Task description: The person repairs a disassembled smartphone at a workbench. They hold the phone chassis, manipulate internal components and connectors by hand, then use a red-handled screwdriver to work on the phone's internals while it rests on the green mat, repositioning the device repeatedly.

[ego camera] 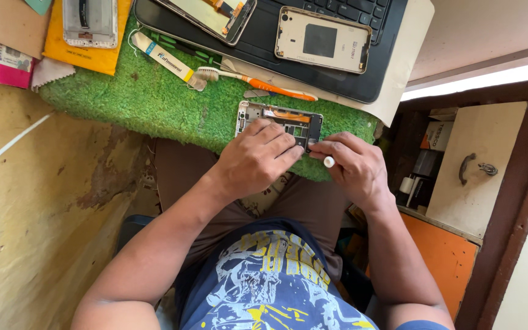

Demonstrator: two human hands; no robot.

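Observation:
An opened phone body (288, 120) with its inner parts showing lies on a green turf mat (154, 101). My left hand (258, 156) rests flat over the phone's near half and presses it down. Beside it, my right hand (352, 166) pinches a small white-tipped tool (329, 161) whose point touches the phone's lower right corner. Most of the tool is hidden in my fingers.
Behind the phone lie a toothbrush with an orange handle (258, 82), a white tube (163, 58), a gold phone back cover (324, 40) on a black laptop (374, 73), a screen part (215, 15) and a yellow envelope (87, 55). An orange and white cabinet (453, 244) stands at the right.

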